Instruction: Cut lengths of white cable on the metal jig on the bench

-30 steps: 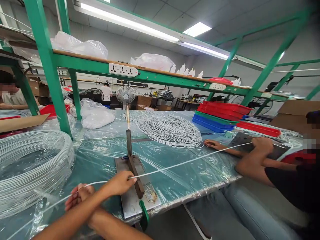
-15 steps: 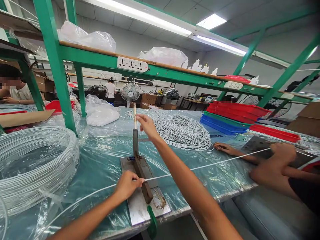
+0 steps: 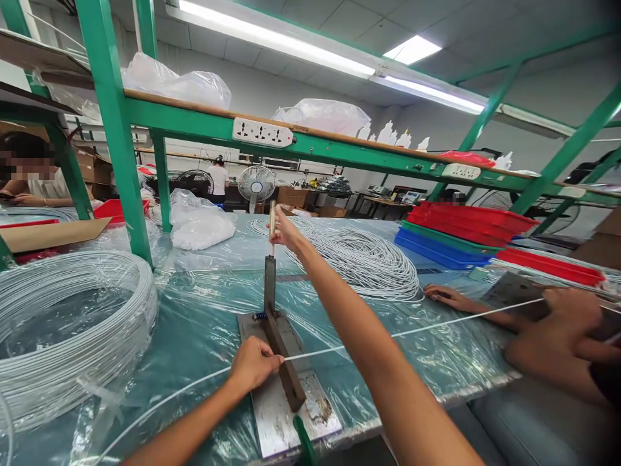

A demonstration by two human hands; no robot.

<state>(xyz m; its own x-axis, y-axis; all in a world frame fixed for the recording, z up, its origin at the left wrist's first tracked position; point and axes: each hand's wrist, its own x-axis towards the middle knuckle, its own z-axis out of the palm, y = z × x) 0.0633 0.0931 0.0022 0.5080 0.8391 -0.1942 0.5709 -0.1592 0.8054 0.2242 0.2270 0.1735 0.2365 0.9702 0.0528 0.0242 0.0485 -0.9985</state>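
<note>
My left hand (image 3: 255, 364) is closed, pinching a thin white cable (image 3: 315, 353) beside the steel bar of a bench cutter (image 3: 284, 369). The cable lies across that bar, running from the lower left to a co-worker's hand (image 3: 572, 310) on the right. At the top of the cutter's upright lever, my right hand (image 3: 285, 230) is wrapped on the lever handle (image 3: 272, 220). Part of the cable is hidden behind my right forearm. Under the cutter is a metal base plate (image 3: 274, 424), with a green clamp handle (image 3: 303, 437) at its front edge.
A big coil of white cable (image 3: 140, 304) lies on the left, and a looser coil (image 3: 363, 259) behind my right arm. Stacked red, green and blue trays (image 3: 451, 239) stand at the back right. A green shelf frame (image 3: 194, 120) crosses above the plastic-covered table (image 3: 204, 336).
My right hand has closed more fully round the lever handle, its fingers having been loosely at it before. My left hand stays pinched on the cable. The view has shifted slightly.
</note>
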